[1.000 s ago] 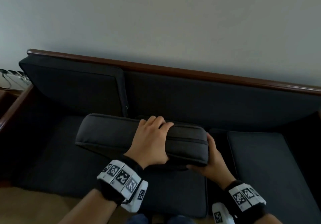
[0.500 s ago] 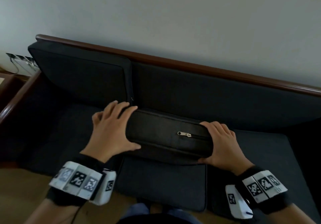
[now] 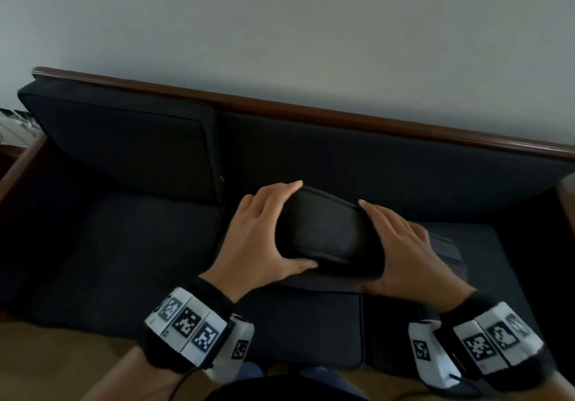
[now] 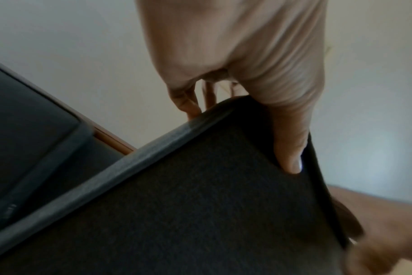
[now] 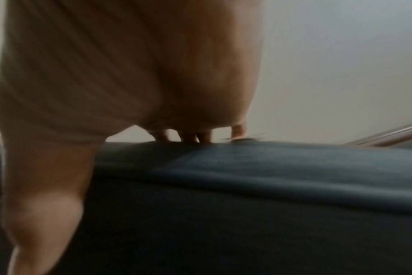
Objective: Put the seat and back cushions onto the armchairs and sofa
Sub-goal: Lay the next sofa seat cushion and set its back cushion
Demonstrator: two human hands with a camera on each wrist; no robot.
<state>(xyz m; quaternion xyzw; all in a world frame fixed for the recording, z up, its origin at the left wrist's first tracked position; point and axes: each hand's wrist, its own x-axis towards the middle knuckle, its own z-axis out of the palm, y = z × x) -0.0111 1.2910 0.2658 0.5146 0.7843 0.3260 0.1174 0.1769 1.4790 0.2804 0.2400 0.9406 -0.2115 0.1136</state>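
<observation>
Holding a dark cushion [image 3: 326,232] on edge between both hands, we see it standing over the seat of the sofa [image 3: 404,158], just to the 3 o'clock side of the frame's centre in the head view. The left hand [image 3: 264,239] clasps its 9 o'clock end — fingers curled over the top edge, thumb stretched along the near face. The right hand [image 3: 404,251] grips the 3 o'clock part the same way, fingers laid over the top, thumb underneath on our side. The left wrist view shows the thumb [image 4: 287,134] pressed into the cushion's fabric [image 4: 200,204], with fingertips hooked over the piped edge. The right wrist view is blurred, yet the fingers [image 5: 200,135] reach over the cushion's top [image 5: 270,167].

Behind the held cushion, toward 12 o'clock, a back cushion [image 3: 124,145] already leans against the sofa's back at 10 o'clock, beneath the brown wooden rail [image 3: 311,111]. Seat cushions [image 3: 124,245] lie flat below, and another lies at 4 o'clock [image 3: 482,260]. A pale wall [image 3: 280,27] rises behind — filling the frame's upper half.
</observation>
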